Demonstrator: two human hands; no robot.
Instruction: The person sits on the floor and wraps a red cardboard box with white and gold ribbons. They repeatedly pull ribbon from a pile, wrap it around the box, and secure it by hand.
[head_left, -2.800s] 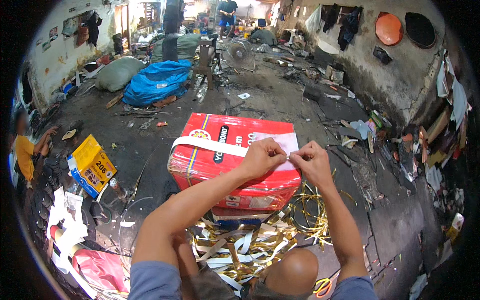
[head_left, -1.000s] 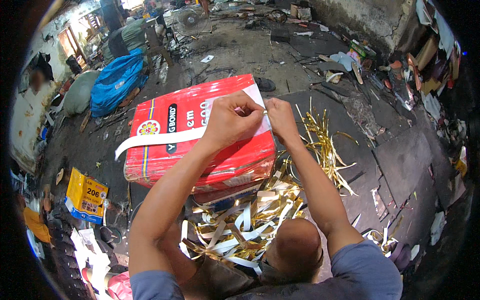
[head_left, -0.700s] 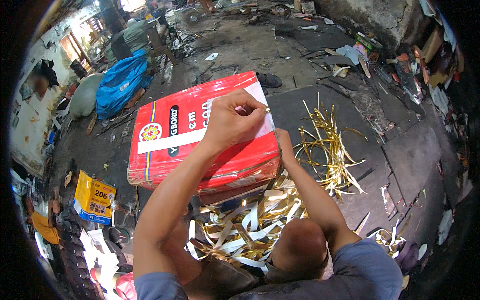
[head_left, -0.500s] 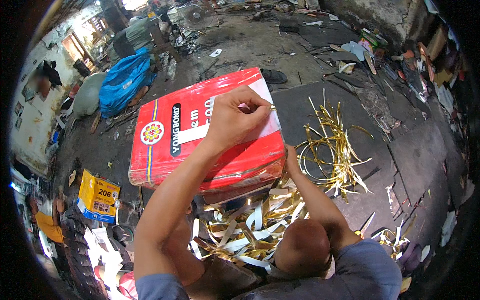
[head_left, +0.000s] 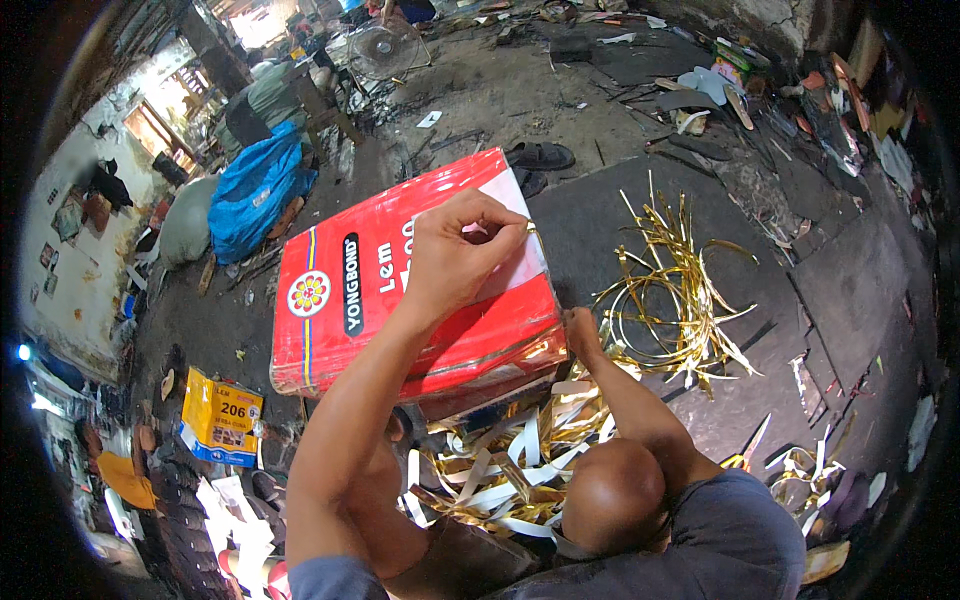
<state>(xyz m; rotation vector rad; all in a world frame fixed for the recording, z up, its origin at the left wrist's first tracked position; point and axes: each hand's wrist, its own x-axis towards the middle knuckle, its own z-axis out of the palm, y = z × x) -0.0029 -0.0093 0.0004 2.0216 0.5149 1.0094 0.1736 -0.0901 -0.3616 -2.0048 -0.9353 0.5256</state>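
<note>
Centrally in the frame, a red rectangular tin (head_left: 400,300) lay on its side on the dark floor (head_left: 850,290), tilted from lower left to upper right. The left hand (head_left: 455,255) rested on top of its right half, fingers curled shut and pinching what looked like a thin gold strip (head_left: 530,232) at the tin's upper right edge, though the pinch was small and hard to read. The right hand (head_left: 580,330) sat lower, just right of the tin, pressed against its bottom right corner; whether it was open or closed could not be told, since the fingers were hidden by the tin's edge.

Below the tin, toward the bottom centre, a heap of gold and white strips (head_left: 500,470) touched its lower side. Right of it lay a looser tangle of gold strips (head_left: 670,290), near the right hand. A pair of dark sandals (head_left: 540,157) lay just above the tin's top corner. Bare floor opened to the right and upper right of the tangle. At lower left stood a yellow box (head_left: 222,415), well apart, and a blue sack (head_left: 255,190) lay at upper left.
</note>
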